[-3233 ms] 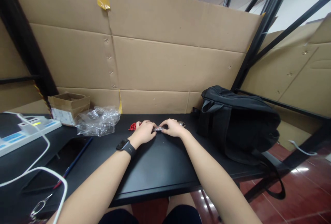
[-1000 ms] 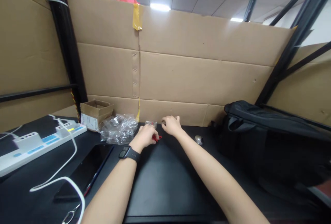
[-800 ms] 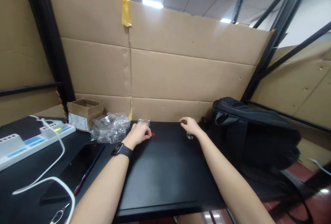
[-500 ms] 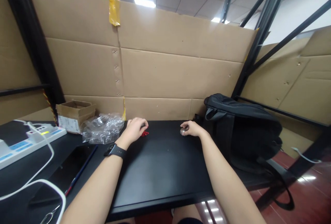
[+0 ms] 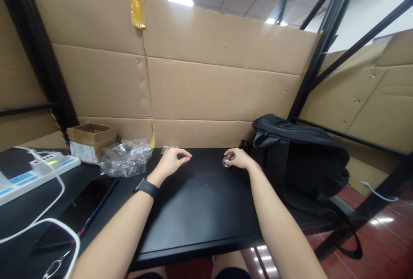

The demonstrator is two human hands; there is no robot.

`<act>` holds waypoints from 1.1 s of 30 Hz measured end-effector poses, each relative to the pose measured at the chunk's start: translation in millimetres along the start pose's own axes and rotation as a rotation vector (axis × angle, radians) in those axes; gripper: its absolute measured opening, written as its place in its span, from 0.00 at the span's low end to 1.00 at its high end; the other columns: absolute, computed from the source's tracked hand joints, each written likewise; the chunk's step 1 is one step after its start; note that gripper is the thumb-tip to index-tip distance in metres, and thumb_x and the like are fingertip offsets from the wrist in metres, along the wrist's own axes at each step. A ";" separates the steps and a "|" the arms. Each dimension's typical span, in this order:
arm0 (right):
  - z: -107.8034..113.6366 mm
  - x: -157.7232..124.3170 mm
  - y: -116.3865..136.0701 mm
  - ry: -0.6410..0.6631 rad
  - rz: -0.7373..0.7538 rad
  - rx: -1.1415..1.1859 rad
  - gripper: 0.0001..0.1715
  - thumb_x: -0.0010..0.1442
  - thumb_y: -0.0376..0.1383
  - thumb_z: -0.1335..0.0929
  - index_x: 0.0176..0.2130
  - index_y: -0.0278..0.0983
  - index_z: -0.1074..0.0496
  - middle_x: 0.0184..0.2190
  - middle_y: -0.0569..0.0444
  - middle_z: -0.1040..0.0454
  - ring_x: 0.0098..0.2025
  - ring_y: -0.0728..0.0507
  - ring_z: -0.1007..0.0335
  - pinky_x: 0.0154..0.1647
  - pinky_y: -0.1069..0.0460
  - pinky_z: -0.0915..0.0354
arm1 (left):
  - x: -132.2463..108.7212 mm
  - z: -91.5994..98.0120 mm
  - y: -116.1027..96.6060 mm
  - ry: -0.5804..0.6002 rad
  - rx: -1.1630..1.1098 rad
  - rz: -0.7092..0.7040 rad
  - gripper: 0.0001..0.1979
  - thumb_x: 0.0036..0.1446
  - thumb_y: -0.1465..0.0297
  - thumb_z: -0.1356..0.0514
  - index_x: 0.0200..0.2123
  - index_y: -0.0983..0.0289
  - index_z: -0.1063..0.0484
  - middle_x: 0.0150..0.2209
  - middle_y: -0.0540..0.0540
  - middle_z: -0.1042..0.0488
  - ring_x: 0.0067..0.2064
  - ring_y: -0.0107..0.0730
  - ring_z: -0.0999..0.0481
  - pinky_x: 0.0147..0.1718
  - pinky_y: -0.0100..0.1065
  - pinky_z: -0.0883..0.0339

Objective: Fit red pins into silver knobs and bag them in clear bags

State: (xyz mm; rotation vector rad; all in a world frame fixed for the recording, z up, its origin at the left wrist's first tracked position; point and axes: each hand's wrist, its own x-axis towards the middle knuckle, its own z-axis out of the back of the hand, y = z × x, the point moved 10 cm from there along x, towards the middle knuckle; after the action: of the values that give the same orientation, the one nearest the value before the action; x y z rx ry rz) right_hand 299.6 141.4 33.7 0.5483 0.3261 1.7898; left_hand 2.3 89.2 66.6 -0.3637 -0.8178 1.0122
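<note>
Over the middle of the black table (image 5: 200, 210), my left hand (image 5: 172, 161) is pinched closed, with a trace of red at its fingertips. The red thing is almost wholly hidden. A small piece of clear plastic (image 5: 166, 148) lies just behind that hand. To the right, my right hand (image 5: 238, 158) has its fingers closed on a small clear round object (image 5: 226, 161), held near the table surface. The two hands are apart. A dark watch band (image 5: 147, 188) is round my left wrist.
At the left are crumpled clear plastic (image 5: 125, 158), a small cardboard box (image 5: 88, 143), a white power strip (image 5: 41, 178) with cables, a dark flat device (image 5: 80, 206) and scissors (image 5: 54, 266). A black bag (image 5: 309, 163) stands at the right. Cardboard panels (image 5: 193, 90) rise behind.
My left hand has moved slightly right, and the red thing that lay under its fingers now shows only at the fingertips. The clear plastic piece behind it has come into view. The camera view has shifted slightly.
</note>
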 end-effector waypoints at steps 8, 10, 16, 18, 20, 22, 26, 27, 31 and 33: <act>-6.7 -3.2 84.7 -0.088 0.250 0.605 0.29 0.47 0.37 0.24 0.50 0.37 0.26 0.47 0.47 0.22 0.42 0.43 0.23 0.48 0.45 0.28 | 2.9 -6.9 4.5 -0.046 -0.210 0.030 0.13 0.55 0.60 0.35 0.39 0.61 0.21 0.39 0.55 0.17 0.42 0.40 0.19 0.45 0.38 0.27; -18.6 -5.2 104.9 -0.072 0.259 0.735 0.29 0.47 0.38 0.24 0.50 0.38 0.26 0.49 0.46 0.23 0.41 0.43 0.23 0.47 0.45 0.28 | 2.1 -7.6 2.0 -0.053 -0.198 0.031 0.12 0.57 0.60 0.38 0.37 0.61 0.21 0.39 0.55 0.17 0.40 0.39 0.19 0.44 0.37 0.27; -47.0 -14.1 132.7 -0.030 0.251 0.939 0.30 0.47 0.38 0.23 0.50 0.40 0.27 0.49 0.48 0.24 0.40 0.44 0.22 0.49 0.45 0.28 | -0.8 -9.2 -10.8 -0.056 -0.058 0.010 0.14 0.62 0.60 0.44 0.35 0.60 0.21 0.36 0.52 0.18 0.38 0.36 0.20 0.45 0.36 0.31; -53.0 -15.8 136.5 -0.021 0.262 0.969 0.31 0.47 0.39 0.23 0.51 0.40 0.28 0.50 0.48 0.24 0.41 0.44 0.22 0.49 0.45 0.27 | -1.0 -10.3 -12.6 -0.069 0.002 0.005 0.15 0.64 0.60 0.46 0.37 0.60 0.22 0.38 0.52 0.18 0.40 0.37 0.21 0.46 0.37 0.32; -56.9 -16.7 140.1 -0.021 0.280 0.991 0.33 0.46 0.40 0.22 0.51 0.40 0.28 0.51 0.47 0.25 0.42 0.43 0.22 0.50 0.44 0.27 | -1.1 -11.1 -10.4 -0.095 0.072 0.020 0.14 0.64 0.60 0.46 0.39 0.59 0.23 0.42 0.53 0.19 0.45 0.39 0.23 0.48 0.39 0.35; -58.6 -16.9 143.4 -0.033 0.295 1.008 0.33 0.45 0.39 0.22 0.51 0.40 0.28 0.51 0.47 0.25 0.43 0.43 0.22 0.51 0.44 0.27 | -1.1 -12.8 -6.3 -0.117 0.132 0.039 0.12 0.64 0.61 0.45 0.39 0.59 0.23 0.48 0.54 0.22 0.51 0.42 0.26 0.50 0.42 0.37; -56.3 -17.3 147.2 -0.069 0.309 1.024 0.31 0.45 0.39 0.22 0.49 0.40 0.28 0.51 0.47 0.24 0.45 0.41 0.22 0.52 0.43 0.27 | 0.0 -18.0 1.5 -0.127 0.152 0.048 0.10 0.63 0.63 0.43 0.39 0.58 0.24 0.52 0.55 0.28 0.55 0.43 0.30 0.49 0.43 0.37; -55.5 -17.4 147.3 -0.073 0.307 1.025 0.31 0.45 0.39 0.22 0.49 0.40 0.28 0.51 0.47 0.24 0.46 0.40 0.22 0.52 0.43 0.27 | 0.5 -18.8 3.4 -0.128 0.144 0.052 0.10 0.63 0.62 0.43 0.40 0.58 0.23 0.52 0.55 0.28 0.54 0.43 0.30 0.48 0.42 0.36; -55.5 -17.3 145.9 -0.069 0.298 1.031 0.32 0.43 0.39 0.21 0.48 0.39 0.27 0.51 0.46 0.24 0.46 0.39 0.21 0.52 0.42 0.27 | 2.6 -21.4 7.5 -0.127 0.081 0.043 0.10 0.63 0.63 0.43 0.39 0.59 0.23 0.51 0.56 0.28 0.50 0.39 0.28 0.44 0.38 0.34; -57.1 -16.7 144.2 -0.071 0.295 1.040 0.32 0.42 0.40 0.20 0.47 0.39 0.27 0.50 0.46 0.23 0.47 0.39 0.21 0.52 0.41 0.27 | 3.0 -21.1 7.6 -0.139 0.060 0.026 0.10 0.63 0.64 0.43 0.38 0.60 0.23 0.50 0.56 0.28 0.50 0.38 0.28 0.46 0.38 0.34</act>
State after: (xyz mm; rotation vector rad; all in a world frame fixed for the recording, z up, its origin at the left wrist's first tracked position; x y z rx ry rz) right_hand 154.3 87.7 52.1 1.4337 1.1969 1.7730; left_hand 14.3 97.5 49.3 -0.2551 -0.9075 1.0928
